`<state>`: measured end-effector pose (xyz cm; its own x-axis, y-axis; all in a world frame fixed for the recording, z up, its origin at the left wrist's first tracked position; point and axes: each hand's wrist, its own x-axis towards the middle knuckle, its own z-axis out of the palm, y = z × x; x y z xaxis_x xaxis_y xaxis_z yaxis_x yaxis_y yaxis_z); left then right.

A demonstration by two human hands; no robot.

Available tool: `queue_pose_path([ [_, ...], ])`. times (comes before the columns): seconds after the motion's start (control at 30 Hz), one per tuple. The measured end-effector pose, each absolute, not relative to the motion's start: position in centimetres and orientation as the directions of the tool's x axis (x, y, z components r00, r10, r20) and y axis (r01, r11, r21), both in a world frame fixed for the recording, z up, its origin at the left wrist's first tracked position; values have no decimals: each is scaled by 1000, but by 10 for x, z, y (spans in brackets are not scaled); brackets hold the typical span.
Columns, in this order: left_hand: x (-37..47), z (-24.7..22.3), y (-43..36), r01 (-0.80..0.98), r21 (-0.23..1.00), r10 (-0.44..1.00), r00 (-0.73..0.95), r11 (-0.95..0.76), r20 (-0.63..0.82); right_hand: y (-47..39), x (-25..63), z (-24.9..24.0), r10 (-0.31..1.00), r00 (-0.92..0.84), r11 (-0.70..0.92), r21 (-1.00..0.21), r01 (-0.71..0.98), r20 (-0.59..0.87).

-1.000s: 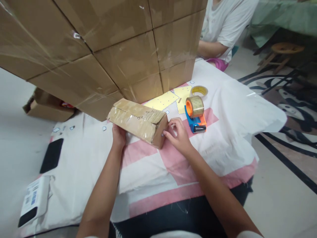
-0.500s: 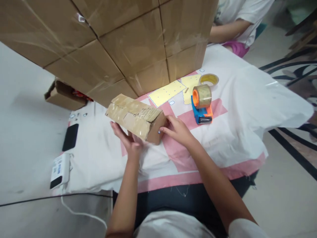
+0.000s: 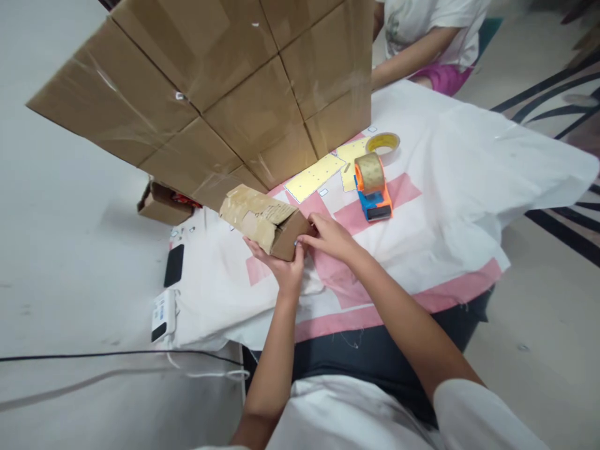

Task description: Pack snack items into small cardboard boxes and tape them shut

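Observation:
A long brown cardboard box (image 3: 255, 219), patched with tape and slightly split along its near edge, is tilted between my hands. My left hand (image 3: 284, 262) supports it from below at the near end, with the thumb against the end face. On the right side of that same end, my right hand (image 3: 328, 236) grips with thumb and bent fingers; some fingertips are hidden. To the right of my hands lies a blue and orange tape dispenser (image 3: 374, 203) loaded with a roll of tan packing tape (image 3: 370, 173).
A wall of taped cardboard boxes (image 3: 253, 112) rises behind. Yellow sheets (image 3: 316, 177) and another tape roll (image 3: 383, 145) lie on the white and pink cloth (image 3: 435, 162). At left are a small open box (image 3: 164, 205), a phone (image 3: 174, 265) and a white power strip (image 3: 163, 314). Another person (image 3: 431, 44) sits behind.
My left hand has moved from the box's side to its near end and closed on it, thumb on the end face. The box has turned slightly; the camera view has shifted.

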<state>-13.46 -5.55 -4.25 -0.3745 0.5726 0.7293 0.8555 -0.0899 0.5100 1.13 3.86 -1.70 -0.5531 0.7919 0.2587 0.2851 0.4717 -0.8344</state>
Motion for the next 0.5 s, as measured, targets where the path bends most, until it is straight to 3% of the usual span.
queue_pose_path([
  [0.23,-136,-48,-55,875,478,552,-361,-79,752,44,11,-21,781,-567,478,-836,271,263],
  [0.37,-136,-47,-60,906,419,480,-344,-56,807,32,15,-10,802,-554,471,-807,356,223],
  [0.5,-160,-76,-38,896,426,356,-361,-124,862,31,12,-20,827,-500,479,-789,385,257],
])
